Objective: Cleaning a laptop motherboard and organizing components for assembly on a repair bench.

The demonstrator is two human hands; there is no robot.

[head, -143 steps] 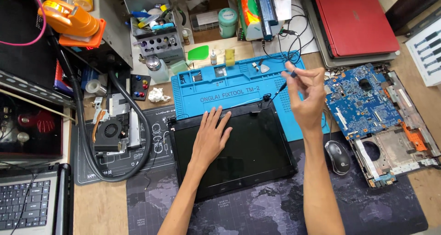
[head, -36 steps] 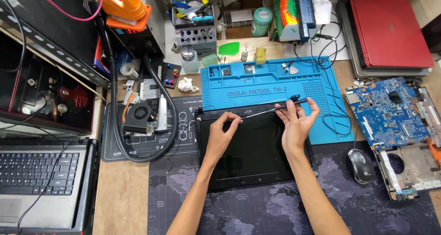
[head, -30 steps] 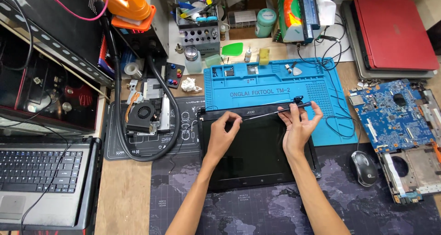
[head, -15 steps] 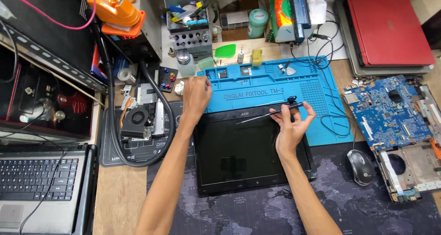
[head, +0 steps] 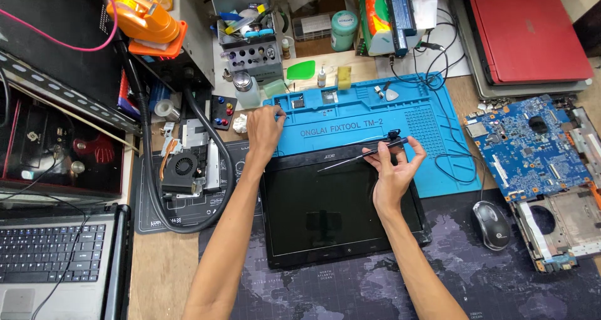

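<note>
A red laptop lies far right. A blue circuit board sits beside a mouse. A fan lies left.

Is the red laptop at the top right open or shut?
Shut. The red laptop lies flat with its lid down; only the plain red cover shows, no keyboard or screen. It rests on another grey laptop.

Part of the laptop screen panel's upper right edge is covered by the right hand. The grey laptop is cut off by the left and lower edges, and the dismantled laptop base by the right edge. Parts in the blue mat's trays are too small to be identified.
</note>
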